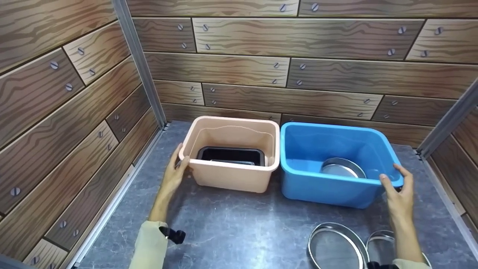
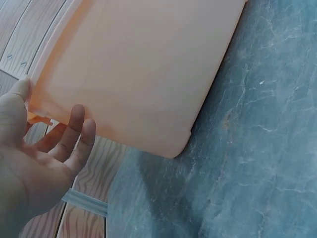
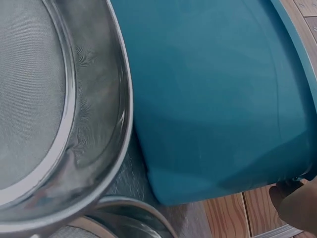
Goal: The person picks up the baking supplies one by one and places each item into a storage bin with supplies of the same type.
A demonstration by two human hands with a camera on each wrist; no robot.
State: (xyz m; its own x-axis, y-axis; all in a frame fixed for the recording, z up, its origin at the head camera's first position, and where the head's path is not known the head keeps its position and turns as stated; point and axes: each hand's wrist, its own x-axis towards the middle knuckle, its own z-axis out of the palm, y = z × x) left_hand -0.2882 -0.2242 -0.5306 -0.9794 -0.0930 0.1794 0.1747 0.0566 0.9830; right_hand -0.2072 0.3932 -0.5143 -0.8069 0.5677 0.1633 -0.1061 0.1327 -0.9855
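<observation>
Peach bin (image 1: 231, 178), centre of the head view, stands just beside a blue bin (image 1: 328, 191) right of centre; a black tray (image 1: 231, 153) lies inside the first, a round metal sieve (image 1: 338, 164) inside the second. Left hand (image 1: 174, 173) grips the peach bin's near-left corner, thumb and fingers about the rim; right hand (image 1: 401, 192) likewise holds the blue bin's near-right corner. Two more sieves (image 1: 334, 246) lie at lower right.

Both hands (image 1: 174, 170) (image 1: 403, 189) grip, well apart — arms (image 1: 161, 201) (image 1: 406, 233) stretched forward.
</observation>
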